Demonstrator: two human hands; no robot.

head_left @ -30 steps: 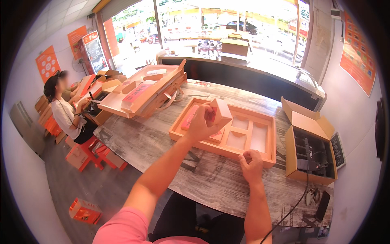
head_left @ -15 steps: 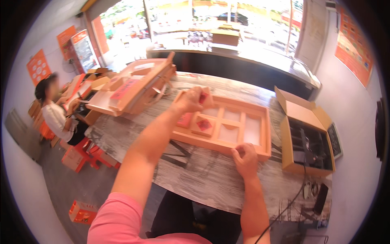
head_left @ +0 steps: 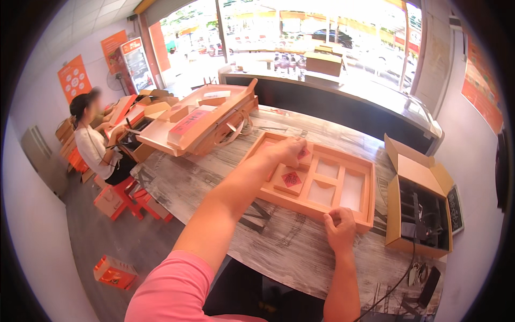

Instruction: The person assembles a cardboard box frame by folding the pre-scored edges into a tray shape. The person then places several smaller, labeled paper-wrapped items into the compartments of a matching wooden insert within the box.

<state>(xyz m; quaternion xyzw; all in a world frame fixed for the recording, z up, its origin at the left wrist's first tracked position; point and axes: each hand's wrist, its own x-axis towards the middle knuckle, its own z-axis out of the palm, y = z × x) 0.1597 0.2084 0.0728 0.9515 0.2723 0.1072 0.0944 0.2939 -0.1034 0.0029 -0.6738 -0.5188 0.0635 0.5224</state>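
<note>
A shallow orange-brown divided box tray [head_left: 367, 188] lies on the table in front of me. My left hand [head_left: 291, 152] reaches over its far middle, fingers closed on a small square box [head_left: 305, 154] with a red mark, at a far compartment. Just nearer to me, a matching small box [head_left: 290, 180] with a red diamond on its lid sits in the tray. My right hand [head_left: 341, 228] rests at the tray's front edge, curled, with thumb and fingers against the wall. The compartments on the right side show bare white bottoms.
An open cardboard carton [head_left: 396, 217] with black contents and a cable stands right of the tray. Stacked orange trays [head_left: 201, 121] are at the far left of the table. Beyond the left end sits a person [head_left: 99, 145]. Keys [head_left: 416, 273] lie near right.
My left hand has lowered the small box into the tray's far compartment area; before, it was held tilted above the tray. My right hand stays at the front edge. The view has shifted.
</note>
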